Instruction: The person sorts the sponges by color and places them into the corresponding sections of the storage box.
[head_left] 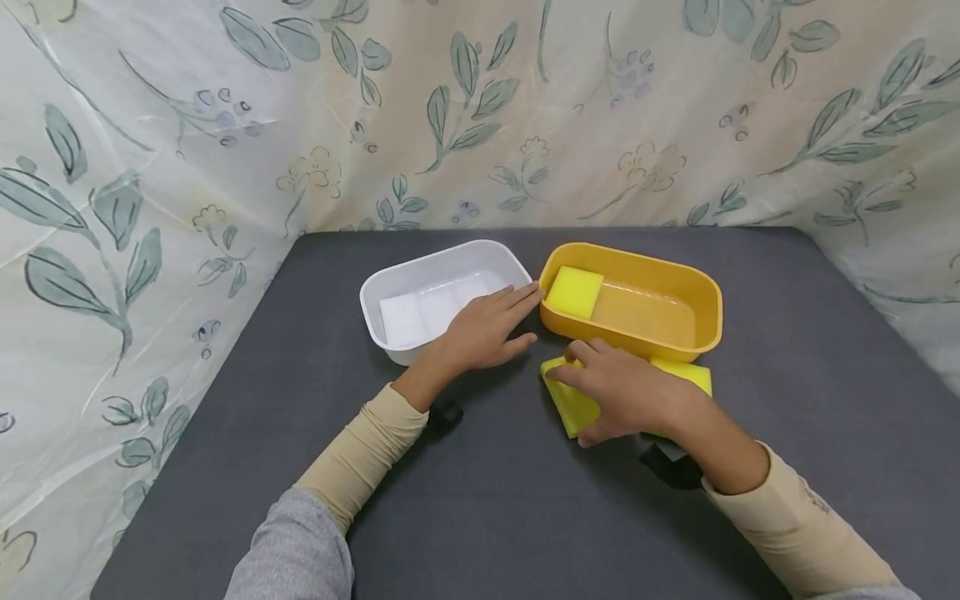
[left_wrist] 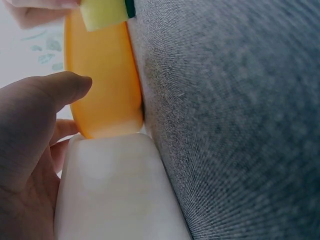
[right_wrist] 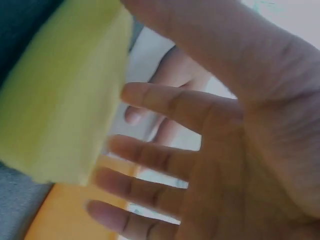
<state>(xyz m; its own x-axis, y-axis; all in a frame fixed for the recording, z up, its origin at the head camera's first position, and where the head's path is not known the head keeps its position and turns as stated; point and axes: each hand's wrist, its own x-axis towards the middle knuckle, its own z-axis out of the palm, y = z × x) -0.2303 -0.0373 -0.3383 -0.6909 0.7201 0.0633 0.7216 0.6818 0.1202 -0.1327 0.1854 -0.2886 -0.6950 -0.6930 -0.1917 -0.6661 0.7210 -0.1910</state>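
My left hand [head_left: 487,329] reaches over the right end of the white tub [head_left: 377,296], fingers straight, fingertips right at the left end of the yellow tub [head_left: 660,343]. From the left wrist, the ends of the white tub [left_wrist: 112,190] and yellow tub [left_wrist: 102,75] meet. With thumb and fingertips at its edges, my right hand [head_left: 633,392] holds a yellow sponge [head_left: 573,404] in front of the yellow tub. That sponge [right_wrist: 65,95] stands close before the fingertips in the right wrist view. Another yellow sponge [head_left: 690,375] lies partly hidden behind the right hand.
Inside the yellow tub, a yellow sponge [head_left: 576,292] lies at the left end. White blocks [head_left: 402,321] lie in the white tub. Everything stands on a dark grey tabletop [head_left: 480,517], with a leaf-patterned curtain [head_left: 525,117] behind it.
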